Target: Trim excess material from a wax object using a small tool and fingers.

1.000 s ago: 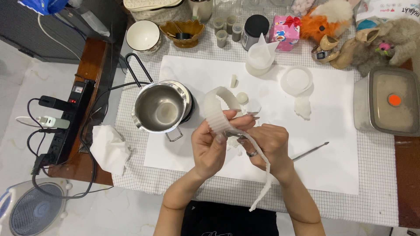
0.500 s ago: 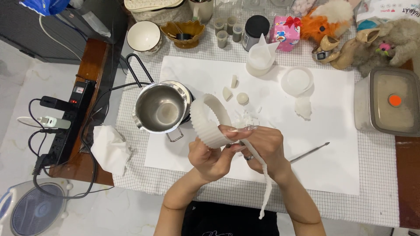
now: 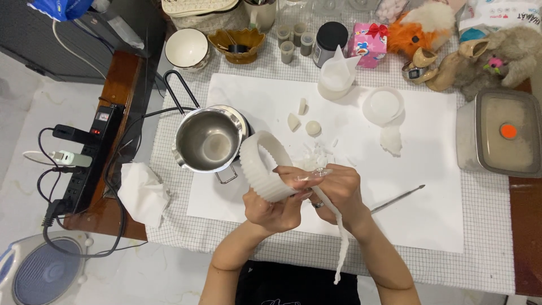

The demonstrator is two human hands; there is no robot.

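My left hand (image 3: pixel 274 210) grips a white ribbed ring-shaped mould (image 3: pixel 261 165), held upright above the white sheet (image 3: pixel 339 164). My right hand (image 3: pixel 337 191) also holds the ring at its right side, pinching a long white strip (image 3: pixel 339 237) that hangs down from it toward my lap. A clear film shows between my right fingers. White wax chips (image 3: pixel 316 155) lie on the sheet just behind the hands.
A steel pouring pot (image 3: pixel 208 140) stands left of the ring. A metal pick (image 3: pixel 398 198) lies right of my right hand. A white round disc (image 3: pixel 384 105), a paper cone cup (image 3: pixel 336 76), a steel box (image 3: pixel 502 133), toys, a power strip (image 3: pixel 84 152) and tissue (image 3: pixel 141 192) surround.
The ring mould has tilted more upright and shifted slightly left. The white strip has peeled further and hangs longer. Both hands stayed on the ring.
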